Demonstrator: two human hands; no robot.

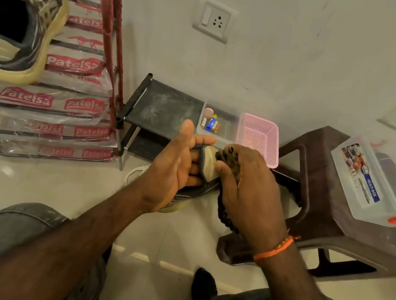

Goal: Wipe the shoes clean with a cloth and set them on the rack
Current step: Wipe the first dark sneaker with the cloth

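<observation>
My left hand point(175, 167) grips a grey shoe with a cream heel patch point(209, 162) at the centre of the head view, thumb up and fingers curled round the heel. My right hand point(249, 192) holds a dark knitted cloth point(228, 157) pressed against that heel from the right; most of the cloth is hidden under the hand. A second shoe point(19, 28), grey striped with a yellowed sole, sits on top of the red-framed rack point(110, 45) at the upper left, opening toward me.
A low black shelf point(162, 107) stands by the wall, carrying a clear tray of batteries point(210, 123) and a pink basket point(259, 137). A brown plastic stool point(321, 216) at the right bears a clear lidded box point(369, 182). My knees fill the bottom.
</observation>
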